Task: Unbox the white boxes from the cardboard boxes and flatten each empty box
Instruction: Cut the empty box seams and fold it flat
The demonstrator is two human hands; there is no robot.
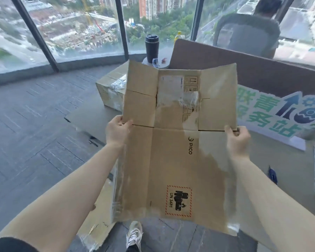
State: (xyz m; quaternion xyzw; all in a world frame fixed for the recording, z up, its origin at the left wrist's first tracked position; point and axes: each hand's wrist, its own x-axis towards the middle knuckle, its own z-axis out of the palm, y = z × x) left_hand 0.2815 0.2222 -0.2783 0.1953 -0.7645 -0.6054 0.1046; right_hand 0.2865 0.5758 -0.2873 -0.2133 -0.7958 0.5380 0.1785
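The flattened cardboard box hangs in the air above the floor, pinched at its side edges by the left hand and right hand.

Both forearms are bare from wrist to elbow, with no watch, bracelet or ring to be seen on the left hand or the right hand. A dark, black-looking sleeve shows at the near left, covering the upper part of the left arm. Low down, a white sneaker with white laces and grey trim covers one foot, with a dark trouser hem just above it.
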